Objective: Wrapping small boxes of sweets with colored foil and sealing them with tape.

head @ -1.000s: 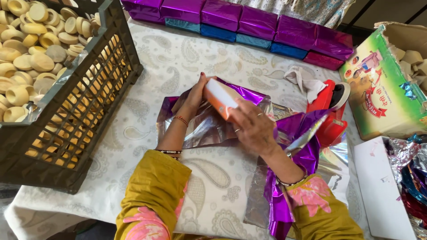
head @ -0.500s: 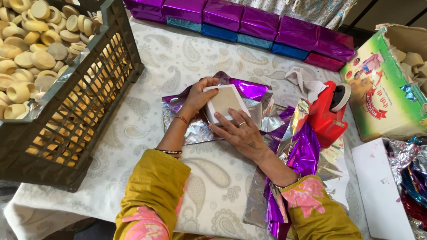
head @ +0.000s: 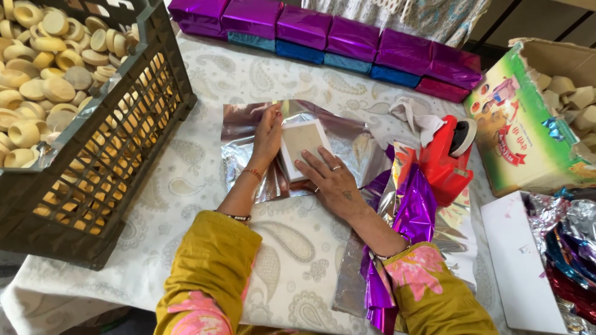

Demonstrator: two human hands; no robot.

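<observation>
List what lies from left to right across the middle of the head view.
Dark crate of pale round pieces → left hand → white box on silver foil → right hand → red tape dispenser → green cardboard box.

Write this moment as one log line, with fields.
left hand: on foil sheet | right hand: pressing white box | box: flat on sheet

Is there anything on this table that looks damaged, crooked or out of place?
The cardboard box at the right edge has a torn, ragged top edge. The foil sheet under the white box is creased, and loose foil sheets hang over the table edge. The wrapped boxes stand in a neat row.
</observation>
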